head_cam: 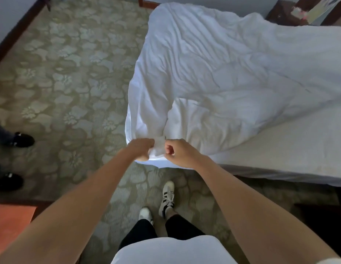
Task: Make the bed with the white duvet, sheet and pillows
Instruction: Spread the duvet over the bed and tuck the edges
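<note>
The white duvet [213,69] lies crumpled across the bed, reaching from the far end to the near corner. At that near corner my left hand [142,149] and my right hand [178,152] both grip one bunched corner of the duvet, fingers curled round the cloth, a few centimetres apart. The white sheet [280,151] shows bare on the mattress to the right of my hands. No pillows are in view.
Patterned green carpet [66,82] covers the floor left of the bed. Another person's dark shoes [21,140] stand at the left edge. A dark wooden nightstand [285,14] sits at the top right. An orange surface [11,221] is at the lower left.
</note>
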A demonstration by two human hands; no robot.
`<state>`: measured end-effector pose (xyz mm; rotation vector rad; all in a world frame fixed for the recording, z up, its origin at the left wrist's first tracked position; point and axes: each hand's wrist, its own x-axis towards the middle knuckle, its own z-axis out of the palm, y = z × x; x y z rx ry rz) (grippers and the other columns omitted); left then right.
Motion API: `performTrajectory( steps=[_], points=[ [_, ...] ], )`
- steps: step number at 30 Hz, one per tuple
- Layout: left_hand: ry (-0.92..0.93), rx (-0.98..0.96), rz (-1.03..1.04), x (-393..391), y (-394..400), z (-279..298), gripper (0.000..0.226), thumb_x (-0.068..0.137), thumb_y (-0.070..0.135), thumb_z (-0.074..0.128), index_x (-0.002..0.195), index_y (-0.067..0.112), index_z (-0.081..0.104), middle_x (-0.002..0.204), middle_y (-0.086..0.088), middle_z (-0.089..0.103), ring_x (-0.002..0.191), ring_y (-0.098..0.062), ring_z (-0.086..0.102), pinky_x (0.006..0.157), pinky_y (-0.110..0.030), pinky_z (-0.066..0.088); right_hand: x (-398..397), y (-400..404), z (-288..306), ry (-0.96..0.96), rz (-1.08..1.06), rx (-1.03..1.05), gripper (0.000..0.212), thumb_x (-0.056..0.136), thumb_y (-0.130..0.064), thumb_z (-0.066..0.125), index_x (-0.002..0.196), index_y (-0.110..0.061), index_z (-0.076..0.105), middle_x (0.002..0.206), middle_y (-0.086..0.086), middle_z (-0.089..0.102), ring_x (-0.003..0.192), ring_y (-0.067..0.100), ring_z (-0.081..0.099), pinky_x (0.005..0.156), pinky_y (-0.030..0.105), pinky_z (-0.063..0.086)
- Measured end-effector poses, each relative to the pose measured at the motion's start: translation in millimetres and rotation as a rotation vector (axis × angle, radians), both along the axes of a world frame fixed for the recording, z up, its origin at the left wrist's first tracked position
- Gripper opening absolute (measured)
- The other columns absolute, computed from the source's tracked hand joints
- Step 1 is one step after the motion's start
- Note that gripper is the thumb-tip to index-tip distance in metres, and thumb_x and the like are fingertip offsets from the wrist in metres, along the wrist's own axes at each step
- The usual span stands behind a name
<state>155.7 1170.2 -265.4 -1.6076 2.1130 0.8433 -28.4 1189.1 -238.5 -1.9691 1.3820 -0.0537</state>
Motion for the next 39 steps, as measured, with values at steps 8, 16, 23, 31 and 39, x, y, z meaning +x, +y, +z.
performTrajectory(
  steps=[8, 16, 23, 31, 39],
  points=[
    [0.184, 0.109, 0.056, -49, 3, -6, 0.029, 0.093, 0.012, 0.049, 0.121, 0.013, 0.055, 0.120, -0.009, 0.059, 0.104, -0.025, 0.057, 0.085, -0.035, 0.047, -17, -19, 7, 0.006, -0.040, 0.039, 0.025, 0.083, -0.016, 0.066, 0.067, -0.026, 0.049, 0.067, -0.006, 0.056, 0.062, 0.014, 0.053, 0.065, 0.035, 0.048],
    [0.184, 0.225, 0.118, -114, -30, -8, 0.025, 0.093, 0.012, 0.045, 0.112, 0.012, 0.060, 0.114, -0.015, 0.066, 0.100, -0.029, 0.067, 0.080, -0.036, 0.053, -92, -53, -8, 0.047, -0.039, 0.077, 0.014, 0.083, -0.013, 0.062, 0.074, -0.019, 0.054, 0.069, -0.002, 0.057, 0.061, 0.016, 0.053, 0.063, 0.032, 0.045],
    [0.183, 0.172, 0.214, -208, -89, -19, 0.020, 0.092, 0.013, 0.044, 0.104, 0.012, 0.061, 0.108, -0.012, 0.066, 0.092, -0.029, 0.066, 0.085, -0.043, 0.057, -197, -126, -37, 0.091, -0.009, 0.107, 0.021, 0.084, -0.016, 0.064, 0.069, -0.021, 0.051, 0.072, -0.004, 0.057, 0.068, 0.016, 0.056, 0.067, 0.031, 0.047],
    [0.206, 0.208, 0.315, -280, -156, -44, 0.016, 0.094, 0.024, 0.048, 0.104, 0.020, 0.060, 0.117, -0.004, 0.060, 0.107, -0.025, 0.059, 0.095, -0.043, 0.051, -270, -206, -61, 0.197, 0.011, 0.216, 0.011, 0.082, -0.015, 0.058, 0.075, -0.021, 0.053, 0.081, -0.001, 0.060, 0.073, 0.020, 0.057, 0.065, 0.031, 0.046],
    [0.102, 0.060, 0.307, -285, -262, -113, 0.061, 0.087, 0.034, 0.067, 0.137, 0.017, 0.036, 0.136, -0.008, 0.040, 0.129, -0.029, 0.041, 0.102, -0.046, 0.036, -255, -322, -128, 0.439, 0.204, 0.120, 0.017, 0.084, -0.016, 0.063, 0.098, -0.022, 0.056, 0.112, 0.003, 0.057, 0.107, 0.024, 0.056, 0.077, 0.030, 0.039]
  ],
)
